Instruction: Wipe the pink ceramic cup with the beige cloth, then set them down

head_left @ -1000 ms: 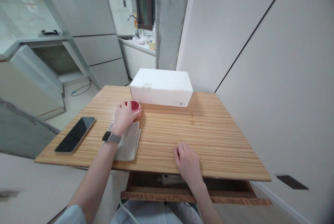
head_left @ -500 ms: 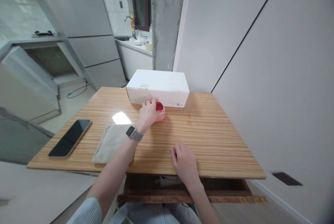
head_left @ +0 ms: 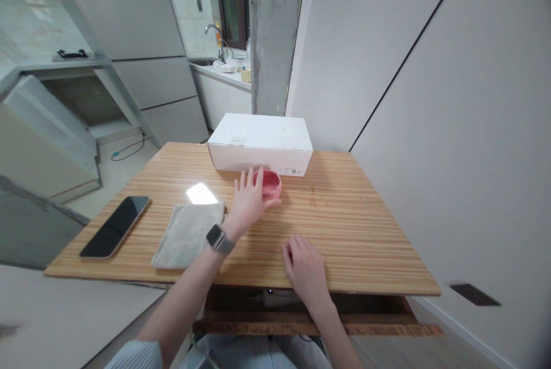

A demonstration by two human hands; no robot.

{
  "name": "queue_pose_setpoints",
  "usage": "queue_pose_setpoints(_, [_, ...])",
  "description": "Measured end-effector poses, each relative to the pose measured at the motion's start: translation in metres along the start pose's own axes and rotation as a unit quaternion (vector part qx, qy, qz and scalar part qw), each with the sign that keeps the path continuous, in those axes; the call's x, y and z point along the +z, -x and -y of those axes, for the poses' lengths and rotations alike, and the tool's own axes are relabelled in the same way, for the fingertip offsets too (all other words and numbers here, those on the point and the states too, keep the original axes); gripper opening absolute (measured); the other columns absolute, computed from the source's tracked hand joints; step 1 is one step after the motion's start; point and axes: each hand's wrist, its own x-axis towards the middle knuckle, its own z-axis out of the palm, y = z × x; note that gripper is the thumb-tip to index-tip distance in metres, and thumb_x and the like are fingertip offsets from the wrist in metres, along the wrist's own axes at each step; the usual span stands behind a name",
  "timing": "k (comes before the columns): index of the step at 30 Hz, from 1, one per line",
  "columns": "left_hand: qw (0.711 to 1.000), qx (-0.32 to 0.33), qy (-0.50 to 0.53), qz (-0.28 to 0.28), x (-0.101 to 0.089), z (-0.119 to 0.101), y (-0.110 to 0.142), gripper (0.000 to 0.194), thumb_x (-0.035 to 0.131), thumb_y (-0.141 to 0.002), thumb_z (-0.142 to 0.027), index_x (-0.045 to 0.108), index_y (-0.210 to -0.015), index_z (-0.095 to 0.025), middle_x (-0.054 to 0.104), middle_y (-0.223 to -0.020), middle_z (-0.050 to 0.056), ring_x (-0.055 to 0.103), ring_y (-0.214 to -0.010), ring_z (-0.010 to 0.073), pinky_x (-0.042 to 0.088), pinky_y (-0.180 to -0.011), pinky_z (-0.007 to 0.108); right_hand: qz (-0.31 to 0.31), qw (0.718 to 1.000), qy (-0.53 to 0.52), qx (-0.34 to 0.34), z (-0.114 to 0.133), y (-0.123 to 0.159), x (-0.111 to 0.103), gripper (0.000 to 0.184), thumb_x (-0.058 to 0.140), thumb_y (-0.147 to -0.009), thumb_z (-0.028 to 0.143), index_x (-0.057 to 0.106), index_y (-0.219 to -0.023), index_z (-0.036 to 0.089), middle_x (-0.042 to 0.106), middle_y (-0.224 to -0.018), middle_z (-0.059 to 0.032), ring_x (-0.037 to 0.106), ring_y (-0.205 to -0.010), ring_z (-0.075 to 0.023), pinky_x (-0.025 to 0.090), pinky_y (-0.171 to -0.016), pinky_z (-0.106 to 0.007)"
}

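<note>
A pink bowl (head_left: 272,184) stands upright on the wooden table, just in front of a white box (head_left: 260,148). My left hand (head_left: 249,195) is open at the bowl's left side, its fingers spread and covering part of the rim. Whether the fingertips touch the bowl I cannot tell. Close to the table's front edge, my right hand (head_left: 305,265) rests with its fingers curled in, and nothing shows in it. A folded grey cloth (head_left: 187,234) lies left of the bowl, beside my left forearm.
A phone (head_left: 116,228) lies at the table's left side. Below the front edge, a drawer (head_left: 318,327) stands partly pulled out, with a white object inside. A white wall rises along the right; behind are a concrete pillar (head_left: 275,36) and a sink counter.
My left hand has let go of the pink bowl and spread its fingers. The bowl sits slightly farther right, with more of its opening showing. My right hand has stayed in place.
</note>
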Motion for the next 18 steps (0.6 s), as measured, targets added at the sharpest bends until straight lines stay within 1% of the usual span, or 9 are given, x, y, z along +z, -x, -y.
queue_pose_setpoints(3, [0.998,0.024,-0.063,0.021,-0.019,0.022,0.045,0.062,0.051,-0.086,-0.045,0.039,-0.138,-0.012,0.043,-0.141,0.021,0.034,-0.132,0.0379,0.026,-0.106,0.054,-0.001,1.000,-0.014,-0.003,0.000,-0.001,-0.001,0.021,0.041,-0.095,0.024,0.047,-0.075,0.021,0.056,-0.076,-0.0017,0.052,-0.072,-0.0157,0.034,-0.066,-0.027])
queue_pose_setpoints(4, [0.995,0.013,-0.091,0.034,-0.026,0.030,0.061,0.052,0.049,-0.087,-0.039,0.047,-0.132,-0.012,0.049,-0.135,0.021,0.039,-0.129,0.0381,0.028,-0.105,0.054,0.000,1.000,-0.016,-0.002,0.000,-0.001,-0.001,0.021,0.041,-0.095,0.024,0.047,-0.075,0.021,0.056,-0.076,-0.0016,0.052,-0.072,-0.0155,0.034,-0.066,-0.027])
queue_pose_setpoints(6, [0.986,-0.019,-0.151,0.065,-0.037,0.043,0.092,0.046,0.050,-0.087,-0.036,0.054,-0.124,-0.010,0.056,-0.125,0.023,0.047,-0.120,0.0401,0.032,-0.101,0.056,0.006,1.000,-0.017,0.000,0.000,-0.001,0.000,0.021,0.041,-0.094,0.024,0.047,-0.075,0.021,0.056,-0.076,-0.0014,0.052,-0.071,-0.0151,0.033,-0.065,-0.027])
queue_pose_setpoints(8, [0.974,-0.044,-0.199,0.100,-0.043,0.051,0.118,0.048,0.050,-0.086,-0.039,0.057,-0.120,-0.005,0.058,-0.120,0.027,0.054,-0.110,0.0423,0.036,-0.096,0.057,0.013,1.000,-0.014,0.004,-0.001,-0.001,0.000,0.020,0.042,-0.094,0.023,0.047,-0.075,0.021,0.056,-0.076,-0.0012,0.051,-0.071,-0.0150,0.033,-0.065,-0.028])
queue_pose_setpoints(10, [0.968,-0.035,-0.216,0.125,-0.042,0.055,0.139,0.059,0.052,-0.084,-0.045,0.055,-0.125,-0.003,0.054,-0.126,0.030,0.054,-0.110,0.0438,0.038,-0.094,0.058,0.019,1.000,-0.011,0.007,-0.001,-0.001,0.001,0.020,0.043,-0.094,0.024,0.047,-0.075,0.021,0.055,-0.076,-0.0011,0.051,-0.072,-0.0152,0.033,-0.065,-0.028])
queue_pose_setpoints(13, [0.970,0.032,-0.189,0.149,-0.036,0.054,0.161,0.090,0.065,-0.067,-0.060,0.044,-0.137,-0.007,0.037,-0.144,0.028,0.037,-0.129,0.0465,0.033,-0.102,0.058,0.022,1.000,-0.008,0.009,-0.002,0.000,0.002,0.021,0.043,-0.094,0.025,0.047,-0.074,0.021,0.055,-0.076,-0.0011,0.051,-0.072,-0.0156,0.032,-0.066,-0.028])
queue_pose_setpoints(15, [0.965,0.086,-0.168,0.182,-0.032,0.051,0.171,0.110,0.075,-0.051,-0.061,0.038,-0.141,-0.009,0.028,-0.149,0.025,0.025,-0.136,0.0474,0.030,-0.106,0.057,0.019,1.000,-0.010,0.007,-0.002,-0.001,0.003,0.022,0.043,-0.094,0.025,0.047,-0.074,0.021,0.055,-0.075,-0.0014,0.051,-0.072,-0.0158,0.032,-0.066,-0.028])
queue_pose_setpoints(16, [0.960,0.107,-0.166,0.198,-0.030,0.049,0.174,0.109,0.077,-0.051,-0.055,0.037,-0.142,-0.010,0.026,-0.151,0.024,0.024,-0.137,0.0471,0.031,-0.106,0.057,0.016,1.000,-0.011,0.007,-0.002,-0.001,0.003,0.022,0.042,-0.095,0.025,0.048,-0.073,0.021,0.056,-0.075,-0.0016,0.051,-0.072,-0.0159,0.032,-0.066,-0.028])
queue_pose_setpoints(18, [0.952,0.137,-0.173,0.213,-0.029,0.046,0.177,0.087,0.072,-0.065,-0.036,0.039,-0.141,-0.013,0.029,-0.150,0.021,0.028,-0.136,0.0437,0.034,-0.106,0.054,0.007,1.000,-0.020,0.009,-0.002,-0.001,0.003,0.024,0.041,-0.095,0.026,0.049,-0.073,0.020,0.057,-0.075,-0.0024,0.052,-0.072,-0.0164,0.033,-0.066,-0.028])
